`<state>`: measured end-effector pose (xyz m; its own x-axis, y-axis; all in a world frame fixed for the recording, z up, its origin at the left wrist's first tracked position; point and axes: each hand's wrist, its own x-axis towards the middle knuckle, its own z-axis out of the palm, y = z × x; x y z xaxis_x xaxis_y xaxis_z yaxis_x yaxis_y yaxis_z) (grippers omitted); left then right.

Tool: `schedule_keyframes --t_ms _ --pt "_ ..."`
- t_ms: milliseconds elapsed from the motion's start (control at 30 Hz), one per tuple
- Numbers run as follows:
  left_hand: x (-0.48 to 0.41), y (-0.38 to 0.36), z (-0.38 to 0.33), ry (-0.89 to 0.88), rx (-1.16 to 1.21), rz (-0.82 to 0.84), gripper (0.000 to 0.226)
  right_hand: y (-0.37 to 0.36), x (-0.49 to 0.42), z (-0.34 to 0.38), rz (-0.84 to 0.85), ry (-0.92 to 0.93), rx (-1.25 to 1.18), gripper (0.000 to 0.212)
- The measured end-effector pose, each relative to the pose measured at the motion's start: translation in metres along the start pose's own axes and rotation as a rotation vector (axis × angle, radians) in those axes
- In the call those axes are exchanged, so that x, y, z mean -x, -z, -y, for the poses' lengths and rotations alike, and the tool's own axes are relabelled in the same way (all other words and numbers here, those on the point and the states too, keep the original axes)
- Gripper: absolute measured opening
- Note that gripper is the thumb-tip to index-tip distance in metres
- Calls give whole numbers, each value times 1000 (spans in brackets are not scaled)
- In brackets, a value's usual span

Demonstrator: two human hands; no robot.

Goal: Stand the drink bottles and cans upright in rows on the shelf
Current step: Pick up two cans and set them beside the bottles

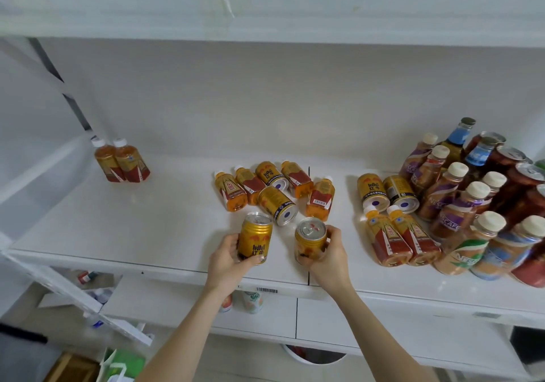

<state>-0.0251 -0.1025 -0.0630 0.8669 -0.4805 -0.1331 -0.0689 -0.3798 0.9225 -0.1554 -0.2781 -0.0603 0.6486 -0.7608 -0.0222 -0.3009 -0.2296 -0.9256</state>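
My left hand [225, 256] grips a gold Red Bull can [255, 236], held upright near the front edge of the white shelf [118, 228]. My right hand [331, 251] grips a second gold can [310, 238], also upright. Just behind them lies a heap of small orange drink bottles [231, 191] and gold cans [277, 203] on their sides. Two orange bottles [122, 160] stand upright at the back left. Two more gold cans [373, 191] lie to the right, with two orange bottles [401, 240] in front of them.
A dense group of upright coffee bottles [451, 192], blue-labelled glass bottles [457, 139] and dark red cans [528, 184] fills the shelf's right end. An upper shelf [265, 6] overhangs. Below the shelf edge stand more drinks [252, 302]; a green bag [124, 367] sits on the floor.
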Motion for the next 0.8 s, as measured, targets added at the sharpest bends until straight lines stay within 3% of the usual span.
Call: schedule_keyframes --t_ms 233,600,800 --pt "5 -8 6 -61 -82 4 76 3 4 -2 17 39 -31 71" --pt "10 -12 -4 -58 -34 -31 76 3 7 0 -64 72 68 70" --pt "16 -19 -12 -76 -61 14 76 10 11 3 -9 50 76 71"
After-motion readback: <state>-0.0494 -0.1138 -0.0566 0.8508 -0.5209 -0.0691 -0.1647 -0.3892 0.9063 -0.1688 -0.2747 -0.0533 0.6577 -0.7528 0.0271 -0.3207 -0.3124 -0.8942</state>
